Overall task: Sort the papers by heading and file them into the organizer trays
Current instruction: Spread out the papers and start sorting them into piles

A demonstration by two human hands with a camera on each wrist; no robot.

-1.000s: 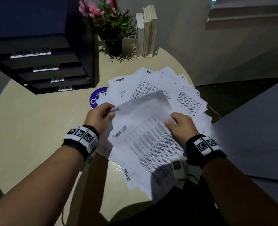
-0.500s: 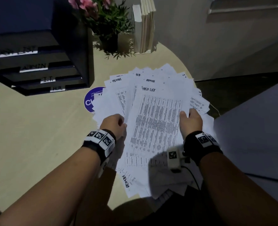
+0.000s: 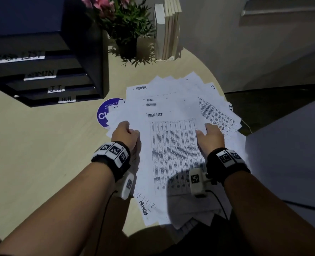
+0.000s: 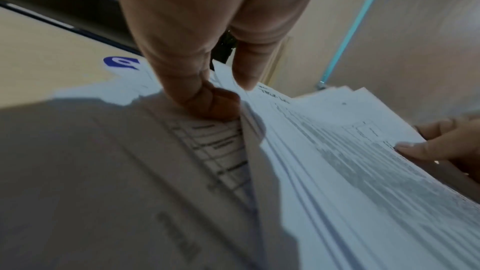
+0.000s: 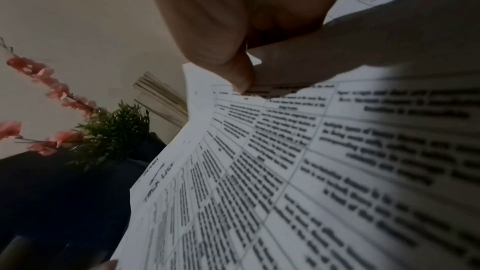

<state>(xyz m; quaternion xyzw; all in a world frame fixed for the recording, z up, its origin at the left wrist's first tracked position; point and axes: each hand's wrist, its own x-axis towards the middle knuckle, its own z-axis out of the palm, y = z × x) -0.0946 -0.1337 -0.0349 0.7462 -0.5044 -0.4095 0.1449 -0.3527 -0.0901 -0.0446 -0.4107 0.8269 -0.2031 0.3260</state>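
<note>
A fanned pile of white printed papers (image 3: 171, 100) lies on the round table, with headings such as ADMIN, H.R. and I.T. showing. On top is a sheet headed TASK LIST (image 3: 171, 145). My left hand (image 3: 126, 133) grips the left edge of a bundle of sheets (image 4: 324, 151), thumb on top and fingers curled under. My right hand (image 3: 208, 135) pinches the right edge of that bundle, thumb on the printed table (image 5: 285, 171). The black organizer (image 3: 42, 74) stands at the back left, its trays labelled TASK LIST, ADMIN, I.T. and H.R.
A potted plant with pink flowers (image 3: 123, 24) and a row of upright books (image 3: 168, 28) stand at the back of the table (image 3: 33, 154). A blue round sticker (image 3: 104, 115) peeks out left of the papers. A grey surface (image 3: 291, 154) lies to the right.
A sheet that was being turned over a second ago now lies flat as the TASK LIST page on top. Both hands have shifted to the side edges of the bundle.
</note>
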